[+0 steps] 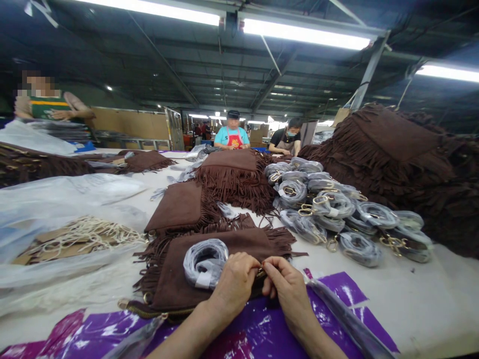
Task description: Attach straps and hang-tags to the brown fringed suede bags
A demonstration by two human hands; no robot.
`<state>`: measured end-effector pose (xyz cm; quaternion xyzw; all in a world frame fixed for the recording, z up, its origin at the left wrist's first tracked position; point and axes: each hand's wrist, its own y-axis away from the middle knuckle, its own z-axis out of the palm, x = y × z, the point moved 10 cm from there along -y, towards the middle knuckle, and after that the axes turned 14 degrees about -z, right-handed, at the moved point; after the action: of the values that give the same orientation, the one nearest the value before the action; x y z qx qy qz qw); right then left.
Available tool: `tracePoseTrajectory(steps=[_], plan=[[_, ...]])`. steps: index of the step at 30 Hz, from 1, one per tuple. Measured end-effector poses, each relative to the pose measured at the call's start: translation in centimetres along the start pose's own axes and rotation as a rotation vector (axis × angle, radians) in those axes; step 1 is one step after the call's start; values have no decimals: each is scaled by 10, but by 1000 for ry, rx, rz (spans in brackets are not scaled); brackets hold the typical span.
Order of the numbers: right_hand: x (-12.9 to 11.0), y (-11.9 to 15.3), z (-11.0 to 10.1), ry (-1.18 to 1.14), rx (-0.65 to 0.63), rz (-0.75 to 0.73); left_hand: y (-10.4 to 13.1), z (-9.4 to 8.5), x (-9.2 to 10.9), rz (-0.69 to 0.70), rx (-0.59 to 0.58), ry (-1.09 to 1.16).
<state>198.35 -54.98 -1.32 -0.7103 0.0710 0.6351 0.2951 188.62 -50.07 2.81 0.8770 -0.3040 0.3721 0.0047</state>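
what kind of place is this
Most likely a handbag factory's packing or finishing floor: stacks of brown fringed suede bags cover a long worktable, a heap of plastic-wrapped straps lies alongside, and other workers stand under strip lights.

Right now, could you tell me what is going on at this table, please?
A person works at a brown fringed bag lying on the table. The left hand and right hand meet at the bag's near edge, pinching something small between them. A wrapped strap rests on the bag. More wrapped straps and bags are piled beyond. Other people stand at the far end.
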Motion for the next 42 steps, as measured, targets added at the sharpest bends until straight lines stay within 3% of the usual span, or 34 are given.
tracePoseTrajectory(steps=[5,19,24,26,29,31,33,35,38,42], plan=[[3,-1,-2,-24,50,2,0,3,0,-45,7,-20],[23,-3,0,11,-55,50,0,11,-4,-67,83,-120],[20,-4,2,15,-45,28,-2,15,-2,-81,6,-175],[13,-2,2,18,-33,7,1,6,4,-11,-86,-165],[5,0,2,18,-35,6,12,-31,10,125,-124,-153],[3,1,4,20,-45,9,17,-57,-2,112,-114,-222],[2,0,5,38,-61,-7,20,-73,-22,50,-157,-323],[-1,0,7,65,-82,-34,21,-79,-38,16,-215,-392],[-6,3,6,120,-111,-83,19,-76,-46,47,-286,-448],[-47,15,6,310,-111,-410,20,-66,-38,133,-361,-532]])
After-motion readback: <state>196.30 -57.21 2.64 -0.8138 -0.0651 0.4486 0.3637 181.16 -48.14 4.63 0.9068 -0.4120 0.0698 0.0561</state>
